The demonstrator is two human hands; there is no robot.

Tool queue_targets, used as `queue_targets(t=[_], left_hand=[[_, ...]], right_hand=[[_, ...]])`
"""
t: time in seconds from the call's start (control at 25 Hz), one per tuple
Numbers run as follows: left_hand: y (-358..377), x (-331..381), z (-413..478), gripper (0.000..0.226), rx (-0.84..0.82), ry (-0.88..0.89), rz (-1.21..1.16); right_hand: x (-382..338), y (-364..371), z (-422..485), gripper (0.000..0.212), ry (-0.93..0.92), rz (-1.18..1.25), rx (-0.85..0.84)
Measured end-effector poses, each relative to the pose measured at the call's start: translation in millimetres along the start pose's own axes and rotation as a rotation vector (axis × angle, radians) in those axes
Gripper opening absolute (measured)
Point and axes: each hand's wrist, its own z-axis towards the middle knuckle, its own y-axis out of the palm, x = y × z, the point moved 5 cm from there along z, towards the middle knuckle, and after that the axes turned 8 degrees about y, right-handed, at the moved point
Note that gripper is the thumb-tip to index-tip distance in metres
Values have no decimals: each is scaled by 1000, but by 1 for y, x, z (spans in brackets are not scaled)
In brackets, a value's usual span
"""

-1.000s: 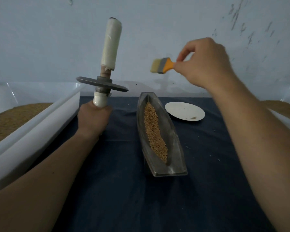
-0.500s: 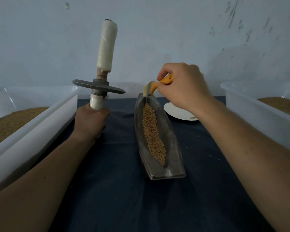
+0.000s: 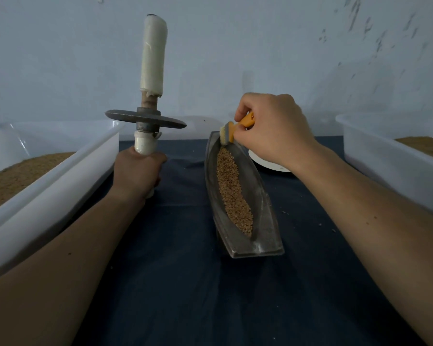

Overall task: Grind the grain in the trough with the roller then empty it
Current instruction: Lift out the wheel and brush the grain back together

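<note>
Centre frame: trough (image 3: 262, 213), grain (image 3: 231, 193) inside looked whole. Left of it, my left hand (image 3: 138, 172) gripped roller (image 3: 146, 119) upright, off trough. My right hand (image 3: 273, 128) pinched brush (image 3: 229, 132) at trough's far tip. I judged grinding, emptying both outstanding.

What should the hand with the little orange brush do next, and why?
Probably drag the brush toward the person, down the far end of the trough. The right hand pinches it with the bristles at the far tip, just beyond the grain, so a short sweep would push stray grains into the pile. The left hand holds the roller upright, off to the side.
</note>
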Motion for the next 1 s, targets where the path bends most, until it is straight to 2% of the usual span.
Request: queue_targets(t=[0.2,0.36,0.6,0.8,0.88,1.0], left_hand=[[0,-1,1,22,-6,-12,4],[1,-2,1,23,-4,-13,27],[1,-1,1,24,-24,-11,50],[1,-1,0,21,-19,-14,23],[1,-1,0,22,-15,-15,24],[1,-1,0,23,-12,-15,13]], right_hand=[[-2,9,-1,9,-1,58,-65],[-4,11,-2,2,-22,134,-100],[-18,0,0,11,-66,10,-277],[-22,-17,6,10,-16,89,-82],[-22,-10,3,9,-14,91,-98],[-17,4,-4,8,-26,24,-211]])
